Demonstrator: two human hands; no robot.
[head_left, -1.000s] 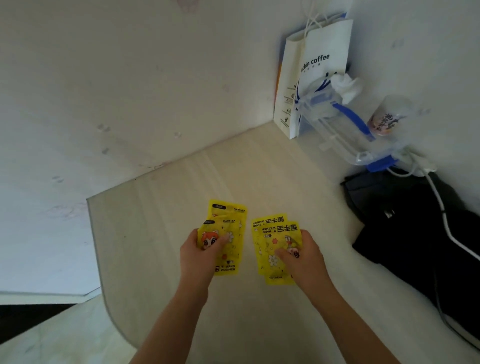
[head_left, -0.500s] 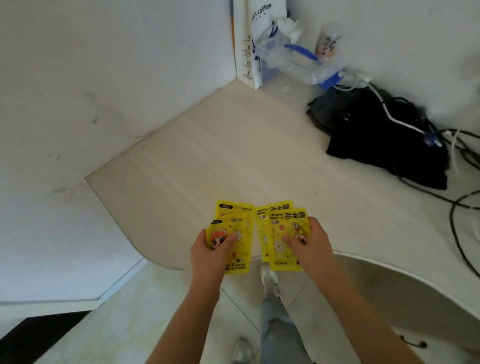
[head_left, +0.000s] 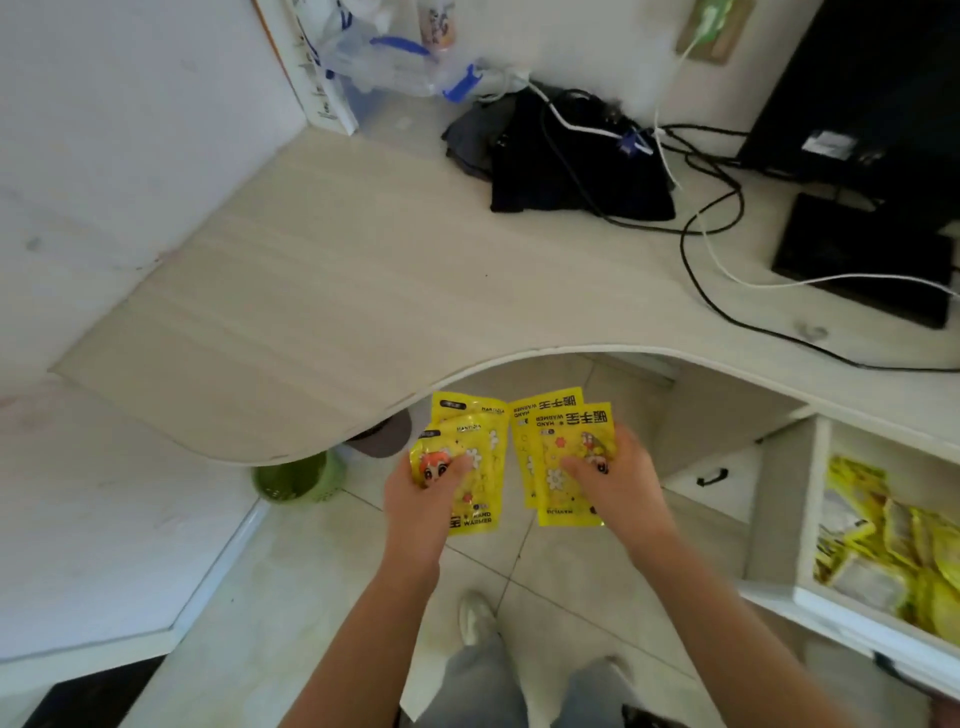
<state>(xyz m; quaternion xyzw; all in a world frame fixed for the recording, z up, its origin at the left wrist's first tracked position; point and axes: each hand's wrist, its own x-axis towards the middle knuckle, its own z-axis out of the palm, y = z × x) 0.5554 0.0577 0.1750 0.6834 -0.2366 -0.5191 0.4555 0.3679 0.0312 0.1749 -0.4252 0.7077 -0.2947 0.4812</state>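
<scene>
My left hand (head_left: 421, 493) grips two overlapping yellow hand-warmer packets (head_left: 480, 457), thumb pressed on the cartoon face of the front one. My right hand (head_left: 618, 483) holds another two yellow hand-warmer packets (head_left: 550, 431), fanned, with its thumb on top. Both pairs hang in the air just off the curved front edge of the pale wooden desk (head_left: 363, 291), over the tiled floor. The packets nearly touch side by side.
An open white drawer (head_left: 810, 519) at the right holds several more yellow packets (head_left: 904, 561). On the desk lie a black bag (head_left: 566, 171), cables (head_left: 711, 249), a clear plastic box (head_left: 395, 67) and a black monitor base (head_left: 862, 254). A green bin (head_left: 298, 478) stands under the desk.
Both hands have lifted the packets off the desk and drawn them back past its front edge. The view has tipped down and pulled back, revealing floor, legs and the open drawer.
</scene>
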